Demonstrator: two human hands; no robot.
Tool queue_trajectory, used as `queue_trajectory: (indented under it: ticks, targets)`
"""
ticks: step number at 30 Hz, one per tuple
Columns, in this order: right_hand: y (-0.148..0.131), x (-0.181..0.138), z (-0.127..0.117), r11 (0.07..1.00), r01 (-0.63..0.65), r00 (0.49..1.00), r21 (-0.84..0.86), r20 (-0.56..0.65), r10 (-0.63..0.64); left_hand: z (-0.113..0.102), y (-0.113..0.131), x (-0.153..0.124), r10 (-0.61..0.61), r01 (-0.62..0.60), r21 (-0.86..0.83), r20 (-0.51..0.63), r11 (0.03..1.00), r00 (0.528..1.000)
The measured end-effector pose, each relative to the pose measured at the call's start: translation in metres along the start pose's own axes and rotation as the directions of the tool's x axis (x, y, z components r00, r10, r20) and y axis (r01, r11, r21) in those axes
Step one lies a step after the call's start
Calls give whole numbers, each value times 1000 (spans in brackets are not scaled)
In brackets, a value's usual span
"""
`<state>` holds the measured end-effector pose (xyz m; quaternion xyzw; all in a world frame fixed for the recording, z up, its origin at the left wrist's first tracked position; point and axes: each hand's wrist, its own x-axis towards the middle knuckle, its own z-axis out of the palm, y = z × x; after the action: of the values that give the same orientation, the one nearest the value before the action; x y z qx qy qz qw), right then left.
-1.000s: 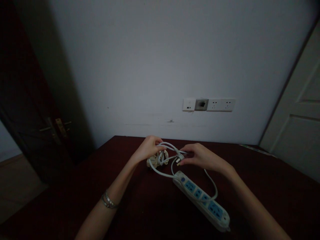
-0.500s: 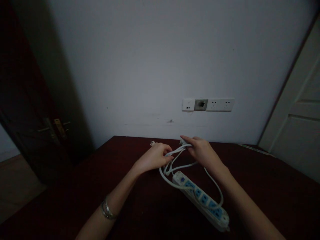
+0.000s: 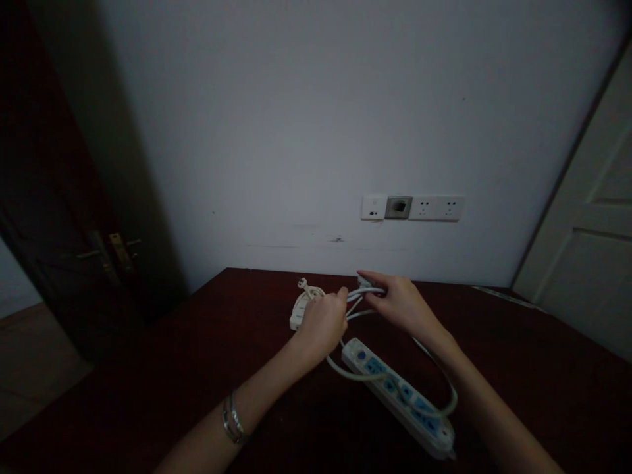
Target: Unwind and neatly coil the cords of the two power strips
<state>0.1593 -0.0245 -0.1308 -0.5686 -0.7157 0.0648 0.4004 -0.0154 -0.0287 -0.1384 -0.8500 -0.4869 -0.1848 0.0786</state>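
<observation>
Several loops of white power cord (image 3: 359, 293) run between my two hands above the dark red table. My left hand (image 3: 326, 322) is closed around the cord bundle. My right hand (image 3: 397, 296) pinches the cord's other end, near a pale plug (image 3: 364, 282) partly hidden by the fingers. In front of the hands lies a white power strip (image 3: 397, 398) with blue sockets, slanting toward the lower right. One loop of its cord droops across it. Behind my left hand, partly covered, rests a second white power strip (image 3: 297, 317) with its own plug (image 3: 303, 284).
The dark red table (image 3: 257, 296) reaches back to a grey-white wall. Wall sockets (image 3: 434, 208) and a switch panel (image 3: 373, 207) are set above its back edge. A dark door (image 3: 59, 230) stands at the left, a white door (image 3: 592, 250) at the right.
My left hand has shifted right and closed its fist around the cords, uncovering the second power strip behind it. My right hand has barely moved. The drooping loop has moved slightly right.
</observation>
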Motion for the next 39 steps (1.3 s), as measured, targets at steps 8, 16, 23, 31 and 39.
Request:
queue_trajectory:
  ticks: [8,16,23,31,39]
  targets:
    - [-9,3,-2,717,-145,986,682,159,48,9,7,-7,32,-2,204,-143,979,989]
    - [-10,3,2,763,-136,991,632,91,101,10,8,-3,85,-76,140,-64,987,994]
    - [-4,6,-7,807,6,988,591,-127,86,12,-9,6,-46,42,-88,-52,995,998]
    - [19,25,-25,763,18,988,646,-131,87,21,-19,23,45,87,-631,189,771,981]
    - [38,65,-46,755,-81,983,651,-70,167,14,14,-5,111,-74,-324,97,943,989]
